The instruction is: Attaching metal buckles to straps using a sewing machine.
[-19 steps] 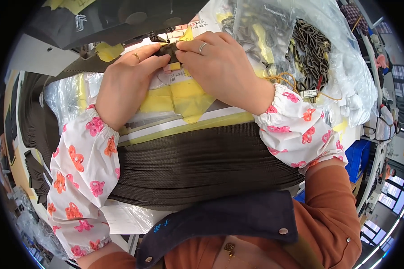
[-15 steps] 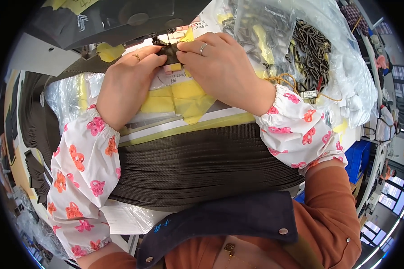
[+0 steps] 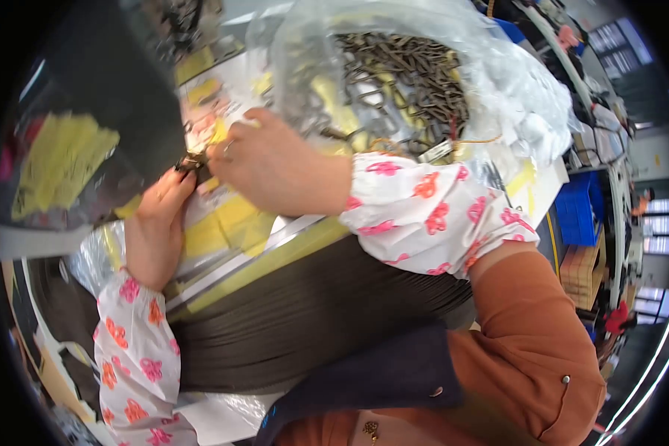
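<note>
In the blurred head view, my left hand (image 3: 158,227) and my right hand (image 3: 273,165) meet at a small piece of dark webbing (image 3: 187,168), fingers closed on it beside the dark sewing machine (image 3: 89,82). The needle area is too blurred to make out. Yellow tape (image 3: 223,229) covers the work surface between my forearms. Below lies a wide stack of dark webbing strips (image 3: 305,305). To the upper right, a clear plastic bag holds many dark metal loops (image 3: 412,74) with an orange string beside them.
At the right stand a blue bin (image 3: 578,212), a wooden crate (image 3: 580,273) and other worktables. A person in red (image 3: 617,318) is in the background. More dark webbing (image 3: 56,305) lies at the left edge.
My head view has turned, so the machine fills the upper left. Both hands appear lower and further left, still together at the webbing piece, and the picture has become blurred.
</note>
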`<state>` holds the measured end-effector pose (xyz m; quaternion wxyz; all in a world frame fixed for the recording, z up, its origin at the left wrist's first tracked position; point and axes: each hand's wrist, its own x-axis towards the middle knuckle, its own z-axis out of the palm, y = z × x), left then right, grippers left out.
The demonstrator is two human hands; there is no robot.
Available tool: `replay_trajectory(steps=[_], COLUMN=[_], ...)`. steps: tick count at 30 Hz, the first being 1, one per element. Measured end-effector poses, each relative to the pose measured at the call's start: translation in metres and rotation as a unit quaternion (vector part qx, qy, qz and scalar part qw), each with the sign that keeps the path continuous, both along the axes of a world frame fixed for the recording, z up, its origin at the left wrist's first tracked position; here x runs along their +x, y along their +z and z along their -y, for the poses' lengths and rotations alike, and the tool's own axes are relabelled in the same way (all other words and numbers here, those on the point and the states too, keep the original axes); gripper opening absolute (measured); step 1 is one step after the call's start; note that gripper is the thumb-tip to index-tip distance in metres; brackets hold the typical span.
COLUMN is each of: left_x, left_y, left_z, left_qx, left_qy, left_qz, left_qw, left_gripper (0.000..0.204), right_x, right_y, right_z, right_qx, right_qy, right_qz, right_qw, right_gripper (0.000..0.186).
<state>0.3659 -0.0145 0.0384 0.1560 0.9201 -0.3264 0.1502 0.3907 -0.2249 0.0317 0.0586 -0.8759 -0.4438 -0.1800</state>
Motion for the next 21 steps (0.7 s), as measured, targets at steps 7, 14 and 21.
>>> replay_trajectory(steps=[7,14,21], left_x=[0.004,0.013,0.009], left_y=[-0.003,-0.005,-0.012], left_z=[-0.007,-0.007,-0.013], left_qx=[-0.008,-0.015,-0.038], left_qy=[0.061,0.071,0.064], left_qz=[-0.156,-0.160,-0.128], left_qw=[0.986,0.984,0.989], left_gripper=[0.027,0.027,0.029], right_x=[0.016,0.020,0.015], right_y=[-0.006,-0.011,-0.014], right_z=[-0.003,-0.001,-0.004], right_qx=[-0.013,-0.008,0.029], right_qy=[-0.002,-0.013,0.006], right_qz=[-0.009,-0.006,-0.052], right_qw=[1.000,1.000,0.998], right_gripper=[0.016,0.017,0.027])
